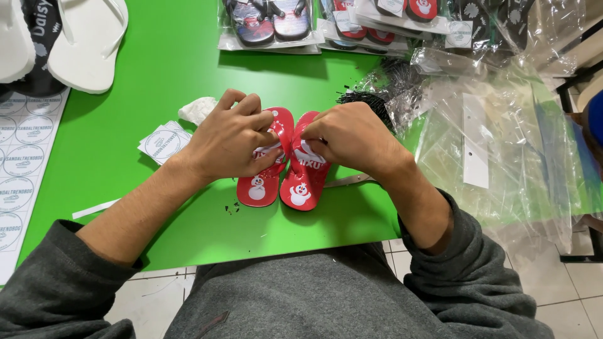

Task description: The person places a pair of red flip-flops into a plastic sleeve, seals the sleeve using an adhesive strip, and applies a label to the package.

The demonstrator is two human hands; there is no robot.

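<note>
Two small red flip-flops with white snowman prints lie side by side on the green table (151, 75), toes pointing away from me. My left hand (229, 138) rests curled over the left flip-flop (259, 187), fingers pressing on its strap area. Over the right flip-flop (303, 188) my right hand (352, 137) pinches at its strap. The straps themselves are hidden under my fingers.
White flip-flops (85, 44) lie at the far left over a sheet of round stickers (22, 157). Loose stickers (162, 143) and crumpled paper (198, 110) sit left of my hands. Bagged flip-flops (270, 25) line the back; clear plastic bags (483, 138) and black fasteners (370, 100) lie right.
</note>
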